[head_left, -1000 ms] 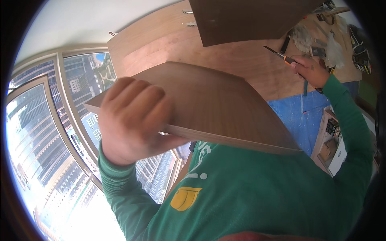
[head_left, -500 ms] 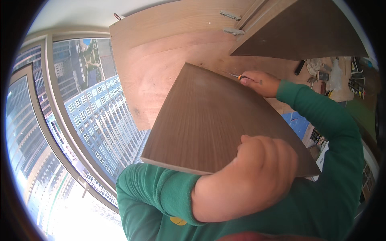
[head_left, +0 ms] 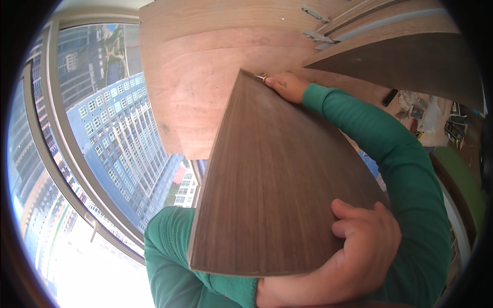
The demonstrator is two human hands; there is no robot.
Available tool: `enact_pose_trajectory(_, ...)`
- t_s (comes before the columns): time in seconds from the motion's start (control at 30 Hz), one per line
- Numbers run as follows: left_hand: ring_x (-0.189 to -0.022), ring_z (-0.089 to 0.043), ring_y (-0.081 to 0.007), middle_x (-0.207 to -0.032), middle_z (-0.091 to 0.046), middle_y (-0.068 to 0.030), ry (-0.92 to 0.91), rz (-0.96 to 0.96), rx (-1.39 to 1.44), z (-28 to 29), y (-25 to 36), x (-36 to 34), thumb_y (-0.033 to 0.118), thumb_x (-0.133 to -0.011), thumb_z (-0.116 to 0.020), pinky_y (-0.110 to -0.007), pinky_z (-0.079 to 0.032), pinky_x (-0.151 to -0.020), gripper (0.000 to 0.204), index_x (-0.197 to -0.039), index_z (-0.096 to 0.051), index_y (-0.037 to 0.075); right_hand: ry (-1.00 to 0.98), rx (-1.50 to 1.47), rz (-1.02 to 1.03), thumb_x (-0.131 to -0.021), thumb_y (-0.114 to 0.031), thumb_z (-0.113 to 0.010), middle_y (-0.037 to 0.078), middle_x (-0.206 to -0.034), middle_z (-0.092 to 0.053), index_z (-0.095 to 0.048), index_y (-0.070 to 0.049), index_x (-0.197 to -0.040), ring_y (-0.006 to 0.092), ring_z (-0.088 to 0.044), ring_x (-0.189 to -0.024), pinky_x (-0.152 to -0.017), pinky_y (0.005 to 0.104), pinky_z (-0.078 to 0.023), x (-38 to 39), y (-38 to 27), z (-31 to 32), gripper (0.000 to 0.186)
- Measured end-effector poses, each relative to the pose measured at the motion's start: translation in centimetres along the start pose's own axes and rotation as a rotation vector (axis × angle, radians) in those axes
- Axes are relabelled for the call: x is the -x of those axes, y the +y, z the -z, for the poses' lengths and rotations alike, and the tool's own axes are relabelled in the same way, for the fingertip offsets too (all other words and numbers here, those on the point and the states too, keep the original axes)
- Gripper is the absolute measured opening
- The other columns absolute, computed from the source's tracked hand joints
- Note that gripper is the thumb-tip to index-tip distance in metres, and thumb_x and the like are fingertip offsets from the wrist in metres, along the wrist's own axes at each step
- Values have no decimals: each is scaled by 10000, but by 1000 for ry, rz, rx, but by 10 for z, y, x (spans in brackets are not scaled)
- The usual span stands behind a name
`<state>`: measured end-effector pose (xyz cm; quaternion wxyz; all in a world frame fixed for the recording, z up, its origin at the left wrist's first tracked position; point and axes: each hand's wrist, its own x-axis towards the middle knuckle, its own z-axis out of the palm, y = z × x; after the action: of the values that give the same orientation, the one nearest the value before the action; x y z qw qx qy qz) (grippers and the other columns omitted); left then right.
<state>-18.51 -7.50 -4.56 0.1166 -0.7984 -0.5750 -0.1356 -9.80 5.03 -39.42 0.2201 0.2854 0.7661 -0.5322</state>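
Note:
A brown wood-grain board lies tilted in front of me, its narrow corner pointing away. My right hand is closed around the orange-and-black handle of a small hand tool. The tool's slim metal tip meets the board's far edge, close to that corner; its exact kind is unclear. Across the board's near edge comes my left forearm, in a green sleeve. My left hand rests over the board's near right part with curled fingers. Whatever they may hold is hidden.
Behind the board stands a pale plywood panel. Metal hinges sit at upper right, beside a second dark brown panel. Tools and a clear plastic bag lie at the right. A window frame runs along the left.
My right hand has moved left along the board's far edge, bringing the tool tip close to the corner. My left hand has shifted right and nearer. The board appears turned, and the view has shifted.

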Motion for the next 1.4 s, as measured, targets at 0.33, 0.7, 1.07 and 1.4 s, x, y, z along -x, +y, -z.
enact_pose_trajectory(0.33,-672,-614,-208,-696,-606,-49,64,26,27,-5,2,-3,203,-741,-649,-298,-474,-670,169,-820,-656,53,32,-67,6,-1108,-447,-442,217,-1157,-729,-692,-17,-1225,354,-682,-1073,-971,425,-505,-14,4,-10,511)
enact_pose_trajectory(0.7,-679,-627,-206,-700,-599,-42,97,129,93,-8,9,-12,197,-728,-656,-289,-496,-664,181,-824,-671,44,-78,-48,-20,-1085,-516,-398,238,-1263,-690,-692,-40,-1267,427,-636,-1179,-1046,473,-468,-9,-8,7,589)
enact_pose_trajectory(1.07,-683,-641,-197,-721,-623,-42,62,51,93,-9,5,-10,209,-742,-650,-275,-491,-651,192,-851,-683,55,-109,-69,-130,-1082,-500,-432,255,-1082,-721,-725,-5,-1105,427,-676,-998,-925,484,-507,43,34,7,576)
enact_pose_trajectory(1.4,-688,-642,-202,-719,-621,-44,95,38,54,-8,7,-3,241,-698,-662,-278,-498,-673,236,-843,-675,56,-26,-88,-120,-1085,-513,-412,250,-1063,-720,-725,-10,-1084,425,-671,-998,-917,484,-502,70,51,-3,593)
